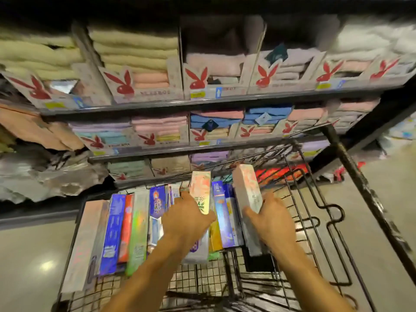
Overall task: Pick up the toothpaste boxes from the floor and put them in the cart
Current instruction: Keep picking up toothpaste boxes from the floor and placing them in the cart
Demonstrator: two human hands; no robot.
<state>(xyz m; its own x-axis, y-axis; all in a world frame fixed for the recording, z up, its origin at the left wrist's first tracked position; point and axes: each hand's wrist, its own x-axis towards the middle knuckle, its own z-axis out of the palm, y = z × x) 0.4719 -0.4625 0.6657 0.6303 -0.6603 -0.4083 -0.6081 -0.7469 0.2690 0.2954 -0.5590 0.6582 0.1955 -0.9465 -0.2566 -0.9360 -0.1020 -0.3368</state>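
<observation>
Over the middle of the black wire cart (198, 278), the left grip (186, 219) clasps a pale pink-and-gold toothpaste box (200, 188) and the right grip (272, 219) a whitish pink-patterned toothpaste box (246, 188), both tilted upward. Each is best lowered flat, parallel to the row of colourful boxes (117, 233) toward the left edge, letting go only once seated.

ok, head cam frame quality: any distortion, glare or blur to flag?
Head view: wide-angle bending bows the dark metal shelf edge and darkens the corners; a light glare spot sits on the glossy grey floor; the pale peach-and-green toothpaste box in the left hand and pale pink-and-white toothpaste box in the right hand look soft, print unreadable.
</observation>
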